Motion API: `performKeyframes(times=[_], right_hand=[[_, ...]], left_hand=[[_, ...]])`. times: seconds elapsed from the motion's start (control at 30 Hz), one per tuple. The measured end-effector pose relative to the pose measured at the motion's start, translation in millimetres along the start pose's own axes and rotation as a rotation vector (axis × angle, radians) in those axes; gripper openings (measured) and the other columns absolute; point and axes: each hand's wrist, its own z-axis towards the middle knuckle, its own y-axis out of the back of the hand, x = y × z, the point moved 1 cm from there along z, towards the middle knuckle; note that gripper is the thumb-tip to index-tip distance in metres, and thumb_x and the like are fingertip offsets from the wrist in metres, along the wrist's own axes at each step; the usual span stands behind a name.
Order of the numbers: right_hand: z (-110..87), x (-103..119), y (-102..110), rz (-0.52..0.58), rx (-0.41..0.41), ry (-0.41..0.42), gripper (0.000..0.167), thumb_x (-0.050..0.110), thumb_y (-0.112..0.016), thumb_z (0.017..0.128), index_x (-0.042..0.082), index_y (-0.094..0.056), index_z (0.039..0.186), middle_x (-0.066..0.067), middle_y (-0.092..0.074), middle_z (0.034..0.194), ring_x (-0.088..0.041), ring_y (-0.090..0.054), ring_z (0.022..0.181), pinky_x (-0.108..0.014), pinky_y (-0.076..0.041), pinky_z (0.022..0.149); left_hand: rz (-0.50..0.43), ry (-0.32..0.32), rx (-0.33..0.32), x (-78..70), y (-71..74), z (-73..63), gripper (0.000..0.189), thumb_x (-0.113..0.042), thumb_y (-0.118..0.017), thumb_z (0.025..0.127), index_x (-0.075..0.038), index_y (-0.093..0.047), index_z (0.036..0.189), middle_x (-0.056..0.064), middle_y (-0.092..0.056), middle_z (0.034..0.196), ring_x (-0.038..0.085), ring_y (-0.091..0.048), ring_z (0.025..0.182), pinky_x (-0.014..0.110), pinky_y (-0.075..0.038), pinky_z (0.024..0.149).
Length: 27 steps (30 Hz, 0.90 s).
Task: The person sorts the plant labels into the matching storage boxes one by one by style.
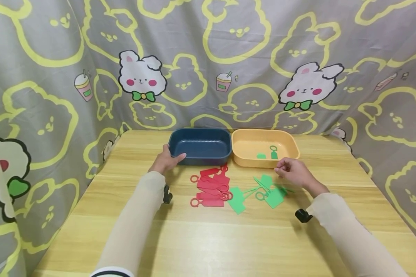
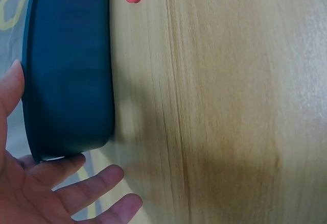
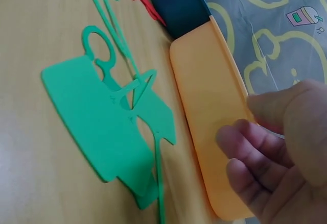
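Observation:
At the left end of a dark blue plastic bin (image 1: 200,159), my left hand (image 1: 164,159) touches the wall with its fingers spread. The left wrist view shows the thumb beside the rim and the other fingers fairly straight. My right hand (image 1: 294,173) hovers by the front right corner of an orange bin (image 1: 247,159), fingers loosely bent, nothing visible between them. Two flat green pieces, one a ring-ended tag (image 1: 274,154), lie inside that bin. Below my right hand, several green plastic tags (image 1: 275,197) overlap on the table, some with thin straps.
A heap of red tags (image 1: 211,184), several with ring ends, lies in front of the blue bin. Both bins stand side by side near the back edge of the wooden table (image 1: 208,242). A patterned grey curtain (image 1: 194,34) hangs behind and at both sides.

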Motion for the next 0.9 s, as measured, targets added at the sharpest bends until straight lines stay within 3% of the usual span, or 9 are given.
performKeyframes(times=[0.4,0.9], right_hand=[[-6.2,-4,-5,-0.030,0.241,0.082,0.009,0.007,-0.070,0.087,0.002,-0.063,0.086,0.000,-0.060,0.076,-0.014,-0.055,0.069,-0.026,-0.047,0.064],[-14.3,0,-14,-0.063,0.362,0.090,0.032,0.011,-0.086,0.072,0.002,-0.063,0.092,-0.001,-0.056,0.073,-0.014,-0.052,0.068,-0.028,-0.046,0.065]], left_hand=[[-0.004,0.002,-0.007,-4.4,-0.6,-3.3,0.102,-0.061,-0.056,0.090,-0.002,-0.002,0.153,0.030,-0.021,0.154,0.043,-0.024,0.140,0.051,-0.023,0.112],[0.017,0.005,0.001,-0.6,-0.4,-0.4,0.099,-0.057,-0.055,0.092,-0.002,0.000,0.153,0.031,-0.022,0.153,0.045,-0.026,0.138,0.053,-0.024,0.110]])
